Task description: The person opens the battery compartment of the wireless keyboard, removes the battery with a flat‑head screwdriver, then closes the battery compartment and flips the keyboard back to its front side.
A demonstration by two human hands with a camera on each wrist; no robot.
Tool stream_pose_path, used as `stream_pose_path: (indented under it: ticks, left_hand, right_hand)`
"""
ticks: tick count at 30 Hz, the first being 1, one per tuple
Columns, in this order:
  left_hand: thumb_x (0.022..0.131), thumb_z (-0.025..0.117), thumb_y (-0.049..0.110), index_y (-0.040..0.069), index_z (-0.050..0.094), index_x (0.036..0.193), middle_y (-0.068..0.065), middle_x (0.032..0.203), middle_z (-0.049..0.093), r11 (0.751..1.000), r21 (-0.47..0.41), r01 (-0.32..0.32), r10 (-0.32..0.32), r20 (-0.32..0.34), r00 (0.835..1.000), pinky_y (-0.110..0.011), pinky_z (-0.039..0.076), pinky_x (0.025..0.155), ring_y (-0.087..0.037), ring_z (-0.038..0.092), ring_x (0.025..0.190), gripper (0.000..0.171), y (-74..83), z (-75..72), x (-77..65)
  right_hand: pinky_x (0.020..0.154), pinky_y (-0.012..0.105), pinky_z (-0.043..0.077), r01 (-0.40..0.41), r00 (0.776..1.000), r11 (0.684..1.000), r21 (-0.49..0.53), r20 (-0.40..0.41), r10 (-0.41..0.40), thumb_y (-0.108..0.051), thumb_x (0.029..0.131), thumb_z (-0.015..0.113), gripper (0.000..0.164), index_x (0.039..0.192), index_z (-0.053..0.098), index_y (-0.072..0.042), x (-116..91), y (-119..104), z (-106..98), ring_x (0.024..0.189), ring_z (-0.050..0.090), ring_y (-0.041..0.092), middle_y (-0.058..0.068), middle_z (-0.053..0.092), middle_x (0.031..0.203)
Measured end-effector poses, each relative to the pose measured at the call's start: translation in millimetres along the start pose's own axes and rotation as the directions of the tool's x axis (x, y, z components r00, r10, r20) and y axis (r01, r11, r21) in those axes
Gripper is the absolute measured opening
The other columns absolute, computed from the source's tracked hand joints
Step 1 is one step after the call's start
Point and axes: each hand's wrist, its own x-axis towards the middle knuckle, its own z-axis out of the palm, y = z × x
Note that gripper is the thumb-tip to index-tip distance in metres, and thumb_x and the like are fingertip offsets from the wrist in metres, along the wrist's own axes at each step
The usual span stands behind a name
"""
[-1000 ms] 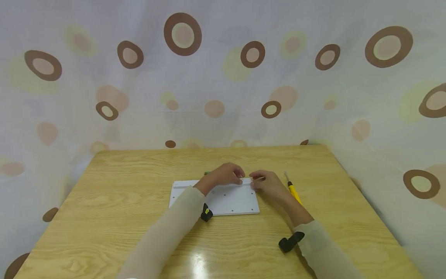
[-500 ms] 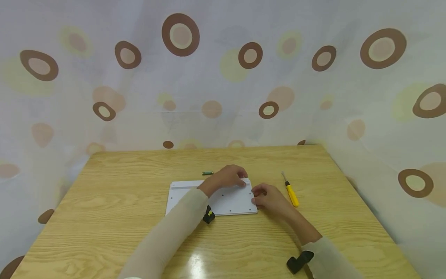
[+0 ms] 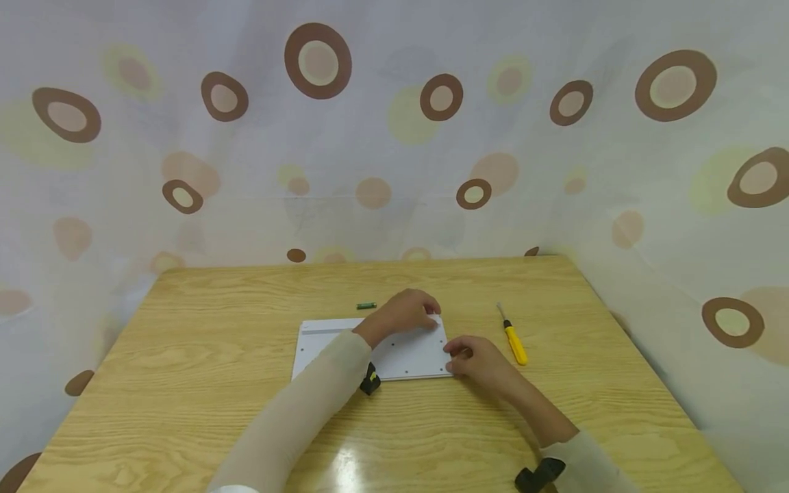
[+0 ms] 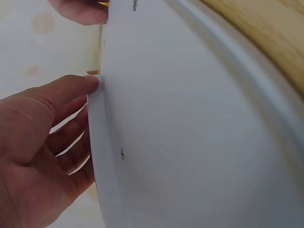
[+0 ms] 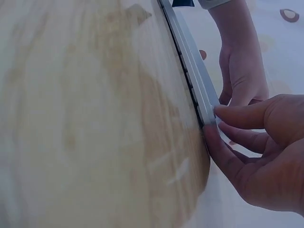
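A thin white keyboard (image 3: pixel 416 356) lies face down on the wooden table, small screws dotted over its back and a raised strip along the far edge. At the far right corner my left hand (image 3: pixel 405 311) pinches that strip; in the left wrist view the thumb presses its top while the other fingers reach behind the edge. Lower on the right side, by the near corner, my right hand (image 3: pixel 483 359) grips the keyboard's edge between thumb and fingers. The right wrist view shows dark gaps between keys (image 5: pixel 190 88) along the underside.
A small green battery (image 3: pixel 366 305) lies behind the keyboard. Right of it rests a yellow-handled screwdriver (image 3: pixel 516 344), its shaft pointing away. Beyond the table (image 3: pixel 234 287) hangs a pale curtain (image 3: pixel 370 137) with brown ring patterns.
My right hand has slid from the far right corner down the keyboard's right side toward the near corner. The left hand shifted slightly right, and the battery shows fully now.
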Motion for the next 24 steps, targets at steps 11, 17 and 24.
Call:
stream_pose_path:
  ticks: [11,17,24]
  left_hand:
    - [0.093,0.073,0.027,0.018,0.073,0.122,0.006,0.112,0.071,0.995,-0.017,-0.096,0.095,-0.062,0.994,-0.026,0.050,0.082,-0.009,0.062,0.095,0.030,2.7,-15.8,5.3]
    - [0.093,0.074,0.025,0.015,0.074,0.120,0.003,0.109,0.070,0.984,-0.126,-0.125,0.109,-0.127,0.986,-0.025,0.049,0.077,-0.013,0.061,0.092,0.030,11.9,-41.1,-0.7]
    - [0.091,0.075,0.029,0.018,0.073,0.122,0.003,0.110,0.068,0.957,-0.237,-0.168,0.113,-0.232,0.966,-0.024,0.050,0.074,-0.015,0.060,0.092,0.033,24.1,-67.9,-10.4]
  right_hand:
    - [0.093,0.033,0.054,0.026,0.999,0.981,0.192,-0.033,-0.020,-0.028,0.093,0.074,0.048,0.134,0.061,-0.008,-19,4,-16,0.110,0.067,0.023,0.014,0.066,0.127]
    - [0.099,0.046,0.052,0.075,0.995,0.973,0.217,-0.084,-0.057,-0.035,0.094,0.071,0.046,0.134,0.062,-0.013,-29,-13,-29,0.115,0.065,0.030,0.013,0.067,0.125]
    - [0.093,0.027,0.053,0.195,0.968,0.969,0.150,-0.187,-0.166,-0.035,0.097,0.068,0.037,0.131,0.063,-0.020,-40,-45,-43,0.115,0.065,0.017,0.005,0.066,0.128]
